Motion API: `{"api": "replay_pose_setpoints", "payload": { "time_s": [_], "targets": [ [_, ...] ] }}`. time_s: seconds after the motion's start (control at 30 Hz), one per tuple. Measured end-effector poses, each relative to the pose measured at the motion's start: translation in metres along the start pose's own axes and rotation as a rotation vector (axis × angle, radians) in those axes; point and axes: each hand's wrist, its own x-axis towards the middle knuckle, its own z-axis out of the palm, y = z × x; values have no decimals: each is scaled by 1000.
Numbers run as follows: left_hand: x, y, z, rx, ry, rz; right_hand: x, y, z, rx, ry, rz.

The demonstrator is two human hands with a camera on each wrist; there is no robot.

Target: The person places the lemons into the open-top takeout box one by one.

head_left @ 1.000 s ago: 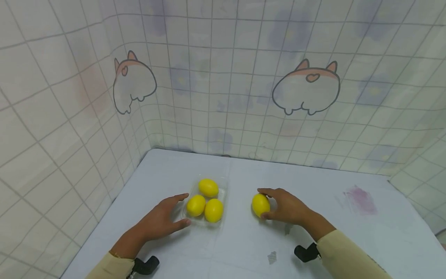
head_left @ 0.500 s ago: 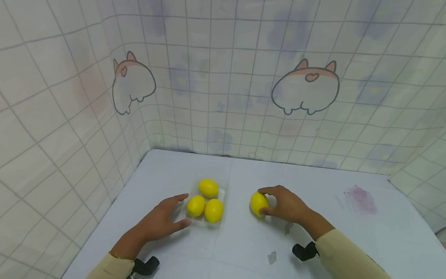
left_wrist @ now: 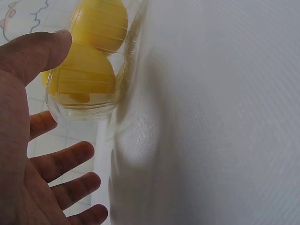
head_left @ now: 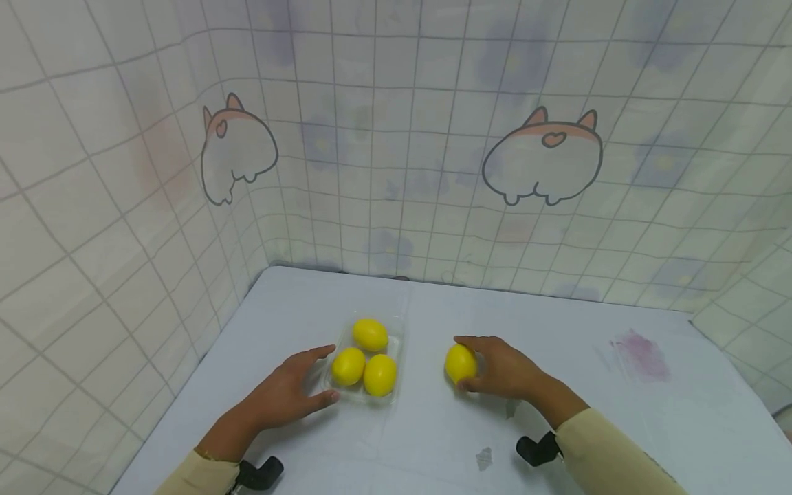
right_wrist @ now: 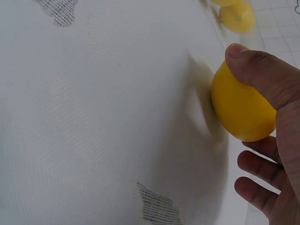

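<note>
Three yellow lemons [head_left: 380, 375] lie in a clear plastic tray [head_left: 398, 344] left of centre on the white table. At the tray's left side is the left hand [head_left: 286, 386], its thumb and fingers spread around that end. In the left wrist view the thumb [left_wrist: 51, 49] overlaps the tray's wall, with the other fingers apart below it. Right of the tray, the right hand [head_left: 504, 368] holds a fourth lemon [head_left: 460, 364] between thumb and fingers. The right wrist view shows this lemon [right_wrist: 241, 105] close over the table, with a shadow beside it.
A pink stain [head_left: 642, 356] marks the table [head_left: 557, 323] at the right. Grey patches [head_left: 484, 458] show near the front. A white gridded curtain [head_left: 396, 172] with animal drawings hangs behind and along the left side.
The right hand and its lemon have shifted slightly left toward the tray. The left hand and the tray with its lemons have stayed in place.
</note>
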Motion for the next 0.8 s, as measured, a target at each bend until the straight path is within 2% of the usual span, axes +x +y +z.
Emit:
{"api": "replay_pose_setpoints", "payload": {
  "time_s": [0.17,0.37,0.8],
  "targets": [
    [0,-1,1,1,2,-1,3,-2,-2,-48,41,-25],
    [0,-1,2,0,8,-5,9,-8,-8,-38,82,-46],
    [-1,0,1,-4,15,2,27,-33,-17,6,83,-49]
  ]
}}
